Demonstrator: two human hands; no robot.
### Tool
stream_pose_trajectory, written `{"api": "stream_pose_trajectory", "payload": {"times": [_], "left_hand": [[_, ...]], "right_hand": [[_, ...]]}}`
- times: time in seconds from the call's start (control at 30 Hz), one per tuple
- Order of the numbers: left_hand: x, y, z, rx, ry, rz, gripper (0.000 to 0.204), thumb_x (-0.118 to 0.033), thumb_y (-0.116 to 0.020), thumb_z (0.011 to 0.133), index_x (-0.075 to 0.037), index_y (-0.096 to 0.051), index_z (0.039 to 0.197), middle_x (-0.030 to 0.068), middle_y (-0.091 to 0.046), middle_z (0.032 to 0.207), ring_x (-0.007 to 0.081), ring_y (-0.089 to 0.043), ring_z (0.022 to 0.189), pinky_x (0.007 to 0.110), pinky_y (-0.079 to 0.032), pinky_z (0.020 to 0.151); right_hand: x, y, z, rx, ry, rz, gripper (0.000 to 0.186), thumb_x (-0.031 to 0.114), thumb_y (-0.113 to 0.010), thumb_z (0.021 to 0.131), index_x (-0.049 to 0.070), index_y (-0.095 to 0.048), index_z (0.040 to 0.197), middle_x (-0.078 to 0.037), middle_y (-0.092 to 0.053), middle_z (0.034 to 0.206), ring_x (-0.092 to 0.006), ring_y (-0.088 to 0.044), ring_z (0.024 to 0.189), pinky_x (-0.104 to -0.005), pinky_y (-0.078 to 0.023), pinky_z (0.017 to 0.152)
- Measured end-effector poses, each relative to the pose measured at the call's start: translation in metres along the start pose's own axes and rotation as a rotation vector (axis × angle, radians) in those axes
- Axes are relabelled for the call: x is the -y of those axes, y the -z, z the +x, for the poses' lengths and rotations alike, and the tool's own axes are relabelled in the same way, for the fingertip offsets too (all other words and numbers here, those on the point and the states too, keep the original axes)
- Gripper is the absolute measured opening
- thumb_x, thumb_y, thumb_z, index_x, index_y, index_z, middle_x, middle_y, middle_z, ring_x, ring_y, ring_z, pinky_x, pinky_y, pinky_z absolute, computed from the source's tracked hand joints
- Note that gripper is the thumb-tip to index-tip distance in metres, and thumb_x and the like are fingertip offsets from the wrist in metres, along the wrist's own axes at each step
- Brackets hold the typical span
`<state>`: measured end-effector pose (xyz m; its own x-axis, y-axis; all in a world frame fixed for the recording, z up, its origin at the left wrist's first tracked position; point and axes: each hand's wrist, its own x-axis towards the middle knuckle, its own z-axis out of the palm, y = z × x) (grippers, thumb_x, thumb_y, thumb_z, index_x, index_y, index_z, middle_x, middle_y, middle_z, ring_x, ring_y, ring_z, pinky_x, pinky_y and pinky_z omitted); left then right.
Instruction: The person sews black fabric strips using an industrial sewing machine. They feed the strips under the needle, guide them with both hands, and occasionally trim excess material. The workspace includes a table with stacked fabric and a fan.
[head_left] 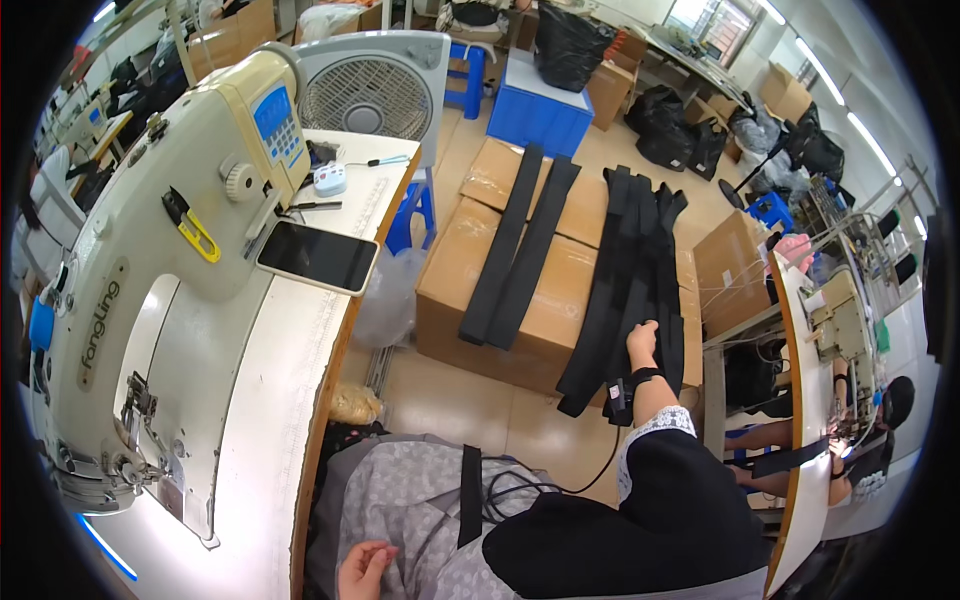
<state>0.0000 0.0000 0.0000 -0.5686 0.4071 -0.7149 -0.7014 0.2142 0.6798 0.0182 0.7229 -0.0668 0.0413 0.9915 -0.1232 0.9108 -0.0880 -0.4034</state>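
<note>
My right arm reaches out to a cardboard box (440, 290), where several long black fabric strips (610, 290) lie in an overlapping bundle. My right hand (643, 343) is closed at the near part of this bundle, its fingers curled on a strip. What lies under the fingers is hidden. Two more black strips (520, 250) lie side by side to the left on the same box. Low in the picture, my left hand (365, 570) is above my patterned grey lap with loosely curled fingers and nothing visible in them. A short black strip (470, 495) lies across the lap.
At left stands a sewing machine (200, 200) on a white table (270, 400), with a phone (318, 257) and yellow snips (192, 225). A black cable (560, 490) runs from my right wrist. A fan (365, 95) stands behind; a person works at another machine on the right.
</note>
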Motion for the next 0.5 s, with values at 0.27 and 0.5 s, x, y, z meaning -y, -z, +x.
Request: {"api": "stream_pose_trajectory", "payload": {"times": [0.27,0.5], "left_hand": [[-0.056,-0.017,-0.018,-0.148,-0.25,0.239,0.03,-0.028,-0.063,0.102,-0.004,-0.067,0.118,-0.0023,-0.066,0.09,0.0045,-0.051,0.068,0.022,-0.041,0.059],[-0.063,-0.019,-0.034,-0.203,-0.22,0.189,0.029,-0.028,-0.062,0.102,-0.005,-0.067,0.119,-0.0031,-0.061,0.08,0.0041,-0.047,0.059,0.022,-0.038,0.052]], "right_hand": [[0.071,-0.039,-0.148,-0.056,1.157,-0.189,0.04,0.016,-0.065,0.087,0.001,-0.058,0.124,-0.02,-0.056,0.129,-0.0379,-0.06,0.112,-0.0454,-0.049,0.096],[0.104,-0.113,-0.22,0.198,1.38,-0.634,0.07,0.026,-0.069,0.089,-0.004,-0.04,0.146,-0.025,-0.041,0.152,-0.035,-0.046,0.138,-0.0426,-0.043,0.109]]}}
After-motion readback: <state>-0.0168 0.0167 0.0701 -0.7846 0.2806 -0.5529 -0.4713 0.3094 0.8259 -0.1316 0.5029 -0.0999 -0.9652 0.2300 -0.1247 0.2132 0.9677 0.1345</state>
